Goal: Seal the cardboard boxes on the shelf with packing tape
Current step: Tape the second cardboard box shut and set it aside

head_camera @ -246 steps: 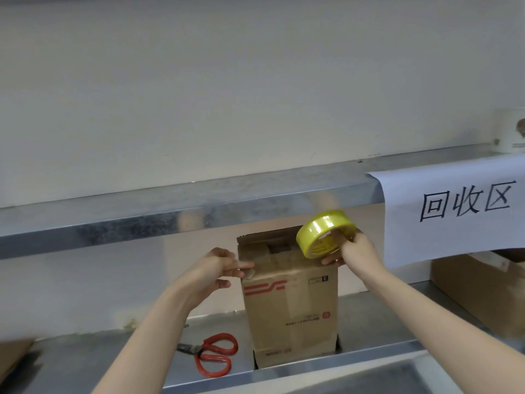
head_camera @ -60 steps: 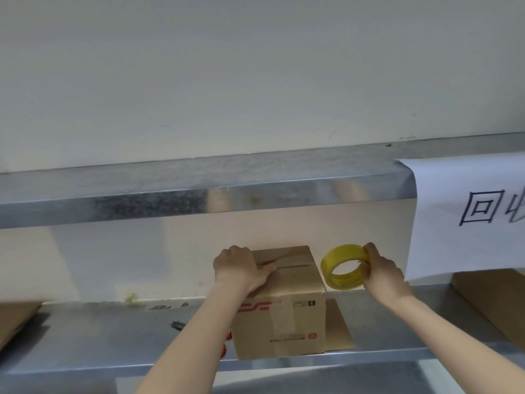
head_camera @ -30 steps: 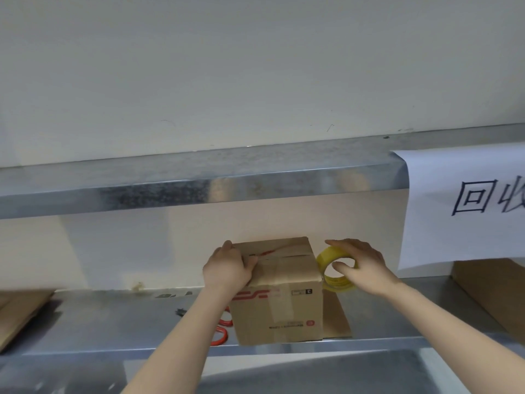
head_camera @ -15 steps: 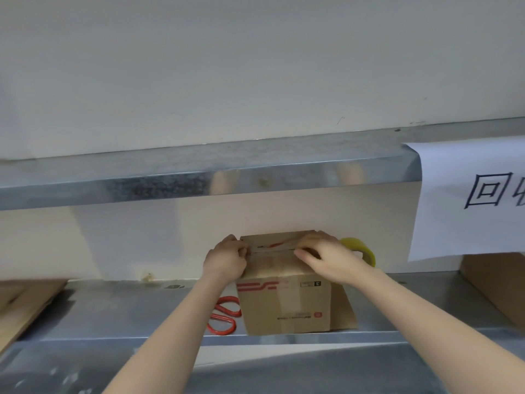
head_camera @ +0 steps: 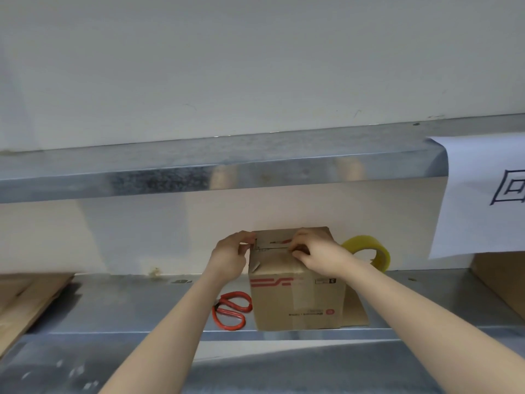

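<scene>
A small cardboard box [head_camera: 295,300] with red printing stands on the metal shelf [head_camera: 127,305]. Its top flaps are folded down with a seam across the middle. My left hand [head_camera: 230,258] grips the box's top left corner, fingers curled over the edge. My right hand [head_camera: 315,251] presses on the top flaps at the right, fingertips on the seam. The yellow tape roll [head_camera: 369,255] stands on edge on the shelf just right of the box, behind my right wrist, with no hand on it.
Red-handled scissors [head_camera: 231,308] lie on the shelf left of the box. A flat cardboard piece [head_camera: 355,311] lies under the box's right side. Another box [head_camera: 502,282] sits far right below a hanging paper sign [head_camera: 483,194]. Cardboard [head_camera: 25,300] rests at far left. An upper shelf [head_camera: 227,166] overhangs.
My right hand has let go of the tape roll, left it beside the box, and moved onto the box's top flaps. My left hand stays on the top left corner.
</scene>
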A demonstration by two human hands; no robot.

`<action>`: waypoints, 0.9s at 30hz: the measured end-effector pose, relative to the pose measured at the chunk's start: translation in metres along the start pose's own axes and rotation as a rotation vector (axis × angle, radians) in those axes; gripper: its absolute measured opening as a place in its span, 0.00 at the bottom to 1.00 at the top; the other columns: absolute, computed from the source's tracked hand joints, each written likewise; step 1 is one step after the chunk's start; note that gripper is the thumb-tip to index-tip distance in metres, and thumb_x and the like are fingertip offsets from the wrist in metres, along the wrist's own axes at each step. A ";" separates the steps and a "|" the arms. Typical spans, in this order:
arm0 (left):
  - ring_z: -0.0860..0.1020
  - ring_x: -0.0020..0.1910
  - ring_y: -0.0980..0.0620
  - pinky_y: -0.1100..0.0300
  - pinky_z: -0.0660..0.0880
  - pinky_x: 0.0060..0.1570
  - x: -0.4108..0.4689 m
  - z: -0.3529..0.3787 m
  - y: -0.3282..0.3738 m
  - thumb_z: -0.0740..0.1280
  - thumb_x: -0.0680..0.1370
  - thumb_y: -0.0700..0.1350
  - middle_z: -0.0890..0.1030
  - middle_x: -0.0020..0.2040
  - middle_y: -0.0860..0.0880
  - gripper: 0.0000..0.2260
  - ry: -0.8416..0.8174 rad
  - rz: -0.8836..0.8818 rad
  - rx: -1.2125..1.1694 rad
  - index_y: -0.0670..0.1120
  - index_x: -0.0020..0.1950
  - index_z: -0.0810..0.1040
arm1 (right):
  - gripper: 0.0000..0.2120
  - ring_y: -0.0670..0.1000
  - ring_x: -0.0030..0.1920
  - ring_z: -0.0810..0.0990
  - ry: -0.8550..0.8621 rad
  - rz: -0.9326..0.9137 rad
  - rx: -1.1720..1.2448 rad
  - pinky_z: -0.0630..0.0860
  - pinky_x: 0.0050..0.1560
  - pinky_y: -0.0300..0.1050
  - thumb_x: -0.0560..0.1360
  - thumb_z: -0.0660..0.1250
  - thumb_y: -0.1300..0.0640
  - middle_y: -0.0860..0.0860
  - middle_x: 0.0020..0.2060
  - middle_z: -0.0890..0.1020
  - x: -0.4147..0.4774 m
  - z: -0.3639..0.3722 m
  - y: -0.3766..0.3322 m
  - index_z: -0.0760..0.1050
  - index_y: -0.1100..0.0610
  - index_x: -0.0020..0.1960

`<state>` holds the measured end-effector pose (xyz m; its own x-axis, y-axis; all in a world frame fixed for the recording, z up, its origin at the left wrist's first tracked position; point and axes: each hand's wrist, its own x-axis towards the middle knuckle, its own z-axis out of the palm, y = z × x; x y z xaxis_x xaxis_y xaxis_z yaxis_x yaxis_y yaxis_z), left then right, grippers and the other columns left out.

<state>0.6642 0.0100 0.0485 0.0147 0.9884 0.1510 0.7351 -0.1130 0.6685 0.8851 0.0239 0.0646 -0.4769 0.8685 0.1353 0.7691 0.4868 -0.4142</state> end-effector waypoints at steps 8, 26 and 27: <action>0.80 0.54 0.51 0.65 0.73 0.54 -0.007 0.015 0.006 0.67 0.78 0.48 0.84 0.53 0.50 0.11 0.155 -0.250 -0.159 0.47 0.57 0.83 | 0.19 0.52 0.56 0.72 -0.028 -0.011 0.077 0.70 0.58 0.43 0.78 0.57 0.62 0.51 0.54 0.73 0.015 0.016 -0.020 0.76 0.52 0.66; 0.82 0.48 0.48 0.59 0.77 0.53 0.002 0.005 0.014 0.72 0.73 0.49 0.85 0.43 0.46 0.11 0.128 -0.535 -0.329 0.48 0.32 0.79 | 0.18 0.46 0.57 0.65 0.089 0.182 -0.266 0.58 0.58 0.46 0.79 0.55 0.39 0.39 0.50 0.75 -0.028 -0.024 0.030 0.78 0.49 0.48; 0.82 0.48 0.48 0.59 0.76 0.52 0.002 0.005 0.013 0.72 0.74 0.49 0.84 0.42 0.47 0.11 0.126 -0.531 -0.324 0.47 0.33 0.79 | 0.18 0.46 0.58 0.66 0.106 0.212 -0.252 0.58 0.57 0.45 0.79 0.56 0.39 0.39 0.51 0.75 -0.031 -0.027 0.033 0.78 0.50 0.47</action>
<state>0.6777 0.0108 0.0537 -0.3899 0.9009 -0.1910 0.3775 0.3455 0.8591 0.9366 0.0152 0.0708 -0.2586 0.9512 0.1684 0.9336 0.2908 -0.2094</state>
